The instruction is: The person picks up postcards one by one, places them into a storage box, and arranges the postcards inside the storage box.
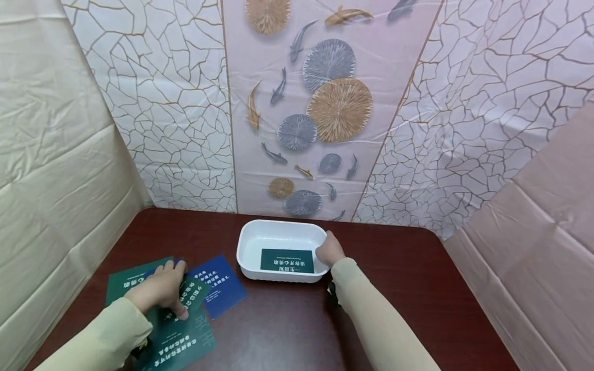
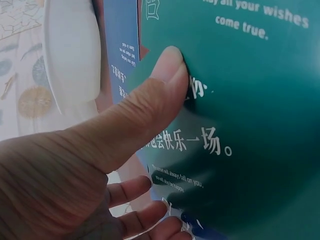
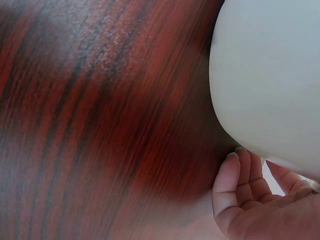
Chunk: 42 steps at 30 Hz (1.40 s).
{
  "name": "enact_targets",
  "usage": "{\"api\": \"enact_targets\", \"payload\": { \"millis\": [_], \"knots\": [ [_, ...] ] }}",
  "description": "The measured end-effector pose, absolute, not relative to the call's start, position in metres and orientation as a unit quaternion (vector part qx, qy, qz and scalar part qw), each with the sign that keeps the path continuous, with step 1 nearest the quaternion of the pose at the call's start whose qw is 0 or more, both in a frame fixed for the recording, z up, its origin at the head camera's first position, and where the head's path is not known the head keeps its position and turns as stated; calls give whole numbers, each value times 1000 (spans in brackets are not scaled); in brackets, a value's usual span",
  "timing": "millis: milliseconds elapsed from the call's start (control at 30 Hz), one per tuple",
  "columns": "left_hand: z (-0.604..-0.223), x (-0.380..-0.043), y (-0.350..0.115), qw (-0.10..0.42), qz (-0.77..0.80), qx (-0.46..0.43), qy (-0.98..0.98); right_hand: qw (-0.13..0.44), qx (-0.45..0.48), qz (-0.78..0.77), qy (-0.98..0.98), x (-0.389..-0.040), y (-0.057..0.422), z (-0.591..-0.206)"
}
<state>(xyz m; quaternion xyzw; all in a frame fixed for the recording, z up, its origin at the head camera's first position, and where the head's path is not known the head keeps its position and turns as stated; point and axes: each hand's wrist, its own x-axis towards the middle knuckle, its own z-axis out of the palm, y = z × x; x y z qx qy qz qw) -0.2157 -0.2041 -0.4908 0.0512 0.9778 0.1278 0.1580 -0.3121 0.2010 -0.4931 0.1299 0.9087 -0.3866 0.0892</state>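
Observation:
My left hand [image 1: 160,289] lies over a loose pile of printed cards at the left of the table. Its thumb and fingers are spread over a small green card [image 2: 215,165] with white lettering, and no clear grip on it shows. Under and around that one are a larger green card [image 1: 185,342], another green card [image 1: 130,281] and a blue card [image 1: 225,291]. My right hand [image 1: 330,250] grips the right end of a white plastic tray [image 1: 285,276], fingers curled at its rim and side. Inside the tray lies a green card [image 1: 278,256] with white lettering.
Everything lies on a dark reddish-brown wood-grain table [image 1: 274,324]. Patterned cloth [image 1: 185,113] hangs behind the table's back edge, and plain pale cloth lines the left [image 1: 60,154] and right sides.

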Motion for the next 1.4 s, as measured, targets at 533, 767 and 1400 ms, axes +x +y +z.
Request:
{"api": "enact_targets", "payload": {
  "millis": [533, 767, 1400],
  "knots": [
    [-487, -216, -203, 120, 128, 51, 983, 93, 129, -388, 908, -311, 201, -492],
    [-487, -213, -202, 141, 147, 30, 979, 87, 124, -390, 908, -310, 200, -492],
    [-478, -207, -192, 180, 107, -18, 978, 91, 113, -384, 912, -313, 204, -496]
  ]
}}
